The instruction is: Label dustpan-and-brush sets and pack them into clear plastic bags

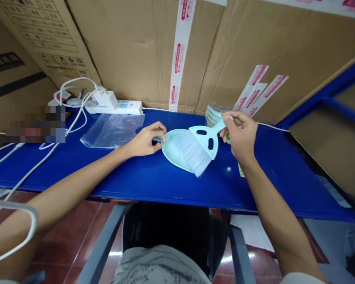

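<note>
Dustpan (169,145) of smooth plastic with a soft sheen; brush (214,138) in similar smooth plastic, its bristles (193,153) fine and synthetic-looking. Tabletop (154,183) smooth and glossy, returning a bright light spot; bag (112,132) of thin clear plastic, creased and shiny; power strip (133,106) in smooth hard plastic. Cardboard (130,51) matt, lightly creased, with smooth printed tape (179,51); floor tiles (69,232) polished, throwing back light.

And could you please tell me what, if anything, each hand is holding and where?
Right hand: the brush, by its handle. Left hand: the dustpan, by its handle.
</note>
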`<act>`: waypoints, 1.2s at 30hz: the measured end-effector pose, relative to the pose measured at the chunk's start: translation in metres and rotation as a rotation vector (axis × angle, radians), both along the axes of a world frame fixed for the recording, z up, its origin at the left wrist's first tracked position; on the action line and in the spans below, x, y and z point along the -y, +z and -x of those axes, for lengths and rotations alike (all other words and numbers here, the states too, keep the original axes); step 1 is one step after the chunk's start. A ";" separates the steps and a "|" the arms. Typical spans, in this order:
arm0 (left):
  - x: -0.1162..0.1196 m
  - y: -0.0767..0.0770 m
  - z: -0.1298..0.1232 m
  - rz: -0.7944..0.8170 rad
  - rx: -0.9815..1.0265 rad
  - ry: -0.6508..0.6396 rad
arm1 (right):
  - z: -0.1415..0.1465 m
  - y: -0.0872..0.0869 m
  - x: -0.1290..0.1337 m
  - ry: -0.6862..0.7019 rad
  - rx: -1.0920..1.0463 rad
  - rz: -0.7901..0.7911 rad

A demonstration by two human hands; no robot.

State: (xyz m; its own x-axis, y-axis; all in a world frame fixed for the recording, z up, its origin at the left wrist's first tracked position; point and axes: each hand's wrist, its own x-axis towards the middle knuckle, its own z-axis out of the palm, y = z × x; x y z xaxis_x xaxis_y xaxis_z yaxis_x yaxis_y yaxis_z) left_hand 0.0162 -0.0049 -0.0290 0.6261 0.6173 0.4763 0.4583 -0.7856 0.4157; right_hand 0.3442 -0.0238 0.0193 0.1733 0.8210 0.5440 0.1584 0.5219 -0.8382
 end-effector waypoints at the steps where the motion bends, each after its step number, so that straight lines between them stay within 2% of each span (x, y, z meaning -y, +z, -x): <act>1: 0.002 0.000 -0.002 0.005 -0.005 0.014 | 0.003 0.000 0.002 0.056 -0.005 0.052; 6: 0.007 0.001 -0.007 0.006 -0.007 0.018 | 0.021 -0.005 0.017 0.370 0.028 0.431; 10: 0.008 0.003 -0.006 0.026 -0.036 0.015 | 0.025 -0.013 0.019 0.417 0.249 0.542; 14: 0.005 0.004 -0.002 0.082 -0.137 0.034 | 0.013 -0.015 0.009 0.268 0.438 0.508; 17: 0.002 0.002 0.001 0.125 -0.158 0.029 | -0.001 -0.015 0.002 0.107 0.663 0.381; 21: 0.000 0.002 0.006 0.173 -0.158 0.006 | -0.015 -0.013 -0.001 -0.182 0.944 0.215; 26: -0.002 0.005 0.013 0.254 -0.140 0.008 | -0.009 -0.010 0.013 -0.484 1.117 0.006; 28: -0.003 0.005 0.013 0.274 -0.128 0.013 | -0.002 -0.010 0.021 -0.491 1.185 -0.099; 31: -0.004 0.004 0.010 0.296 -0.092 0.020 | 0.011 -0.012 0.032 -0.409 1.332 -0.168; 33: -0.002 0.002 0.006 0.316 -0.045 0.025 | 0.022 -0.016 0.036 -0.366 1.458 -0.119; 36: 0.002 -0.004 -0.003 0.354 0.039 0.041 | 0.041 -0.021 0.037 -0.284 1.627 0.035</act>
State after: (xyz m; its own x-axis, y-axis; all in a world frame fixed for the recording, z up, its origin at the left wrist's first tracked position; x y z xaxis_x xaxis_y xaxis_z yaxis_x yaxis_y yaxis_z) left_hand 0.0191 -0.0073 -0.0328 0.5830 0.7727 0.2512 0.4653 -0.5709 0.6764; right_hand 0.3037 -0.0603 -0.0014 -0.3870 0.8795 0.2770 0.9078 0.3107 0.2817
